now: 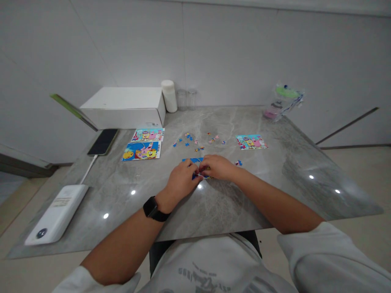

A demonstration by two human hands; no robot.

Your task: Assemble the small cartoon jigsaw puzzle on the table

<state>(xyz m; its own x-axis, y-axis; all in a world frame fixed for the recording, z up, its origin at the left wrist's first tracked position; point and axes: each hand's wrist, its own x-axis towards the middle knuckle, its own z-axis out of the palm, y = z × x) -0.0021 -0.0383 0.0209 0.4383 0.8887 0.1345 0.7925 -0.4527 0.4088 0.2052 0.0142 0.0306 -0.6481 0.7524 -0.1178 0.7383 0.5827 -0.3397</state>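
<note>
My left hand [181, 182] and my right hand [216, 167] meet over a small, partly built blue jigsaw [192, 160] near the middle of the grey marble table [250, 195]. Both hands have their fingers curled and pressed down on the puzzle pieces, and the pieces under the fingertips are mostly hidden. A black watch [154, 209] is on my left wrist. Several loose puzzle pieces [195, 141] lie scattered just beyond my hands.
Two finished cartoon puzzle cards [143, 145] lie at the left and one [251, 142] at the right. A white box [125, 106], a white bottle [169, 95], two clear jars [187, 99], a phone [103, 141], a white power bank [58, 212] and a plastic bag [282, 101] ring the table.
</note>
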